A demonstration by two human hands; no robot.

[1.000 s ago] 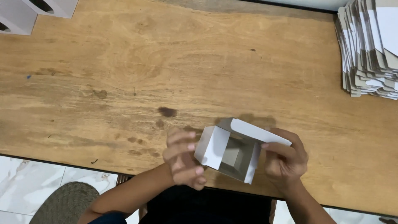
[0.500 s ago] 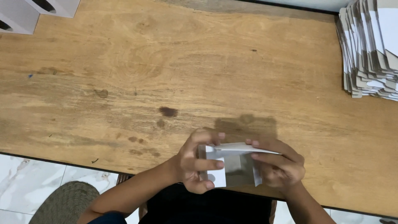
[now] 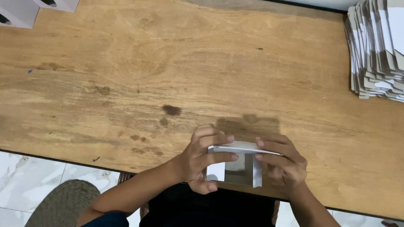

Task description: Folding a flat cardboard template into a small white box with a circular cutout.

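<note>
Hands clamped on small white carton (image 3: 235, 166), left hand (image 3: 202, 162), right hand (image 3: 284, 166), open end facing wearer

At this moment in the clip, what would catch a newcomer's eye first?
Two bare hands at the near edge of the wooden table grip a small white cardboard box: the left hand on its left side, the right hand on its right, fingers of both over the top flap. At the far right edge lies a stack of flat box blanks. Two finished white boxes sit at the far left corner.
</note>
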